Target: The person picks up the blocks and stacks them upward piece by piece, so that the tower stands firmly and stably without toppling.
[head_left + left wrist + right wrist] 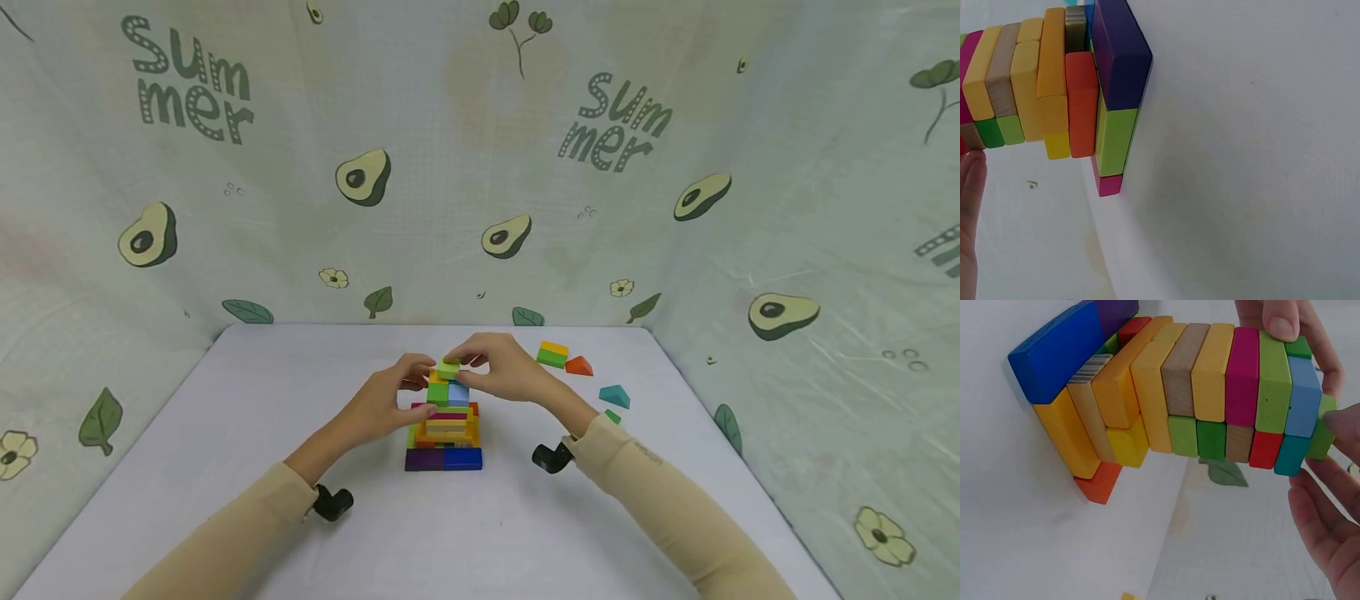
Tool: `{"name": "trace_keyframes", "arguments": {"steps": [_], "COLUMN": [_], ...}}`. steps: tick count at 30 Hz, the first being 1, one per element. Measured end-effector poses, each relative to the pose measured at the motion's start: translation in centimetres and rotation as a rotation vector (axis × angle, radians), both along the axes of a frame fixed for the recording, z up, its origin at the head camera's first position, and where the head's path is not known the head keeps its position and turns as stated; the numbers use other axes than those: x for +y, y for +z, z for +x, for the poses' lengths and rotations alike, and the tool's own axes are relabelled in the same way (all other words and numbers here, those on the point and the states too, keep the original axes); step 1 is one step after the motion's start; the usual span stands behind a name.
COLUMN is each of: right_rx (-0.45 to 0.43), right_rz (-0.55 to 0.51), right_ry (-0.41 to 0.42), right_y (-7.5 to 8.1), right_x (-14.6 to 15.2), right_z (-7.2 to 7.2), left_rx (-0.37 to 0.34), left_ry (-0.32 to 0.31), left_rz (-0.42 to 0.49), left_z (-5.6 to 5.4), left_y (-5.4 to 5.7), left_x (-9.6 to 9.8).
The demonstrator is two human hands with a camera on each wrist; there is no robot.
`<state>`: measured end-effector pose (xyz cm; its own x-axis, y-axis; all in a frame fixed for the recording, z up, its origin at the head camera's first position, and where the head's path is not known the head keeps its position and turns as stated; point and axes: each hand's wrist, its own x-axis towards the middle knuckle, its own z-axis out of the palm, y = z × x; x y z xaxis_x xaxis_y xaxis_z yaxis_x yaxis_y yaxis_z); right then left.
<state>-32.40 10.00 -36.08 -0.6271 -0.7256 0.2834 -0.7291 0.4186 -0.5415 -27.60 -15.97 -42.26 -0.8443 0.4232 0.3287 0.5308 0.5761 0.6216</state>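
A tower of colored wooden blocks (450, 429) stands on the white table, with purple and blue blocks along its near base. At the very top, my right hand (501, 367) pinches a light green block (1320, 440) between thumb and fingers; the block sits against the blue and teal blocks of the upper layer. My left hand (386, 400) is at the tower's left side, fingers spread near its upper layers. In the right wrist view the left thumb (1282, 326) rests by the light green and green blocks near the top. The left wrist view shows only some left fingers (971, 187) beside a red block.
To the right behind the tower lie a yellow and green pair of blocks (552, 354), an orange triangular block (579, 366), a teal triangular block (615, 396) and a green block (612, 416) partly behind the right forearm. A patterned cloth (435, 167) hangs around the table.
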Motion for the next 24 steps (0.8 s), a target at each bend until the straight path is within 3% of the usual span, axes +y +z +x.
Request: {"name": "trace_keyframes", "arguments": {"steps": [24], "right_rx": [-0.015], "right_rz": [-0.018], "right_ry": [-0.026], "right_y": [-1.2], "right_x": [-0.9], "right_z": [0.2], "left_rx": [0.010], "left_ry": [-0.005], "left_rz": [0.009], "left_z": [0.3], "left_y": [-0.2], "left_x": [-0.1]}}
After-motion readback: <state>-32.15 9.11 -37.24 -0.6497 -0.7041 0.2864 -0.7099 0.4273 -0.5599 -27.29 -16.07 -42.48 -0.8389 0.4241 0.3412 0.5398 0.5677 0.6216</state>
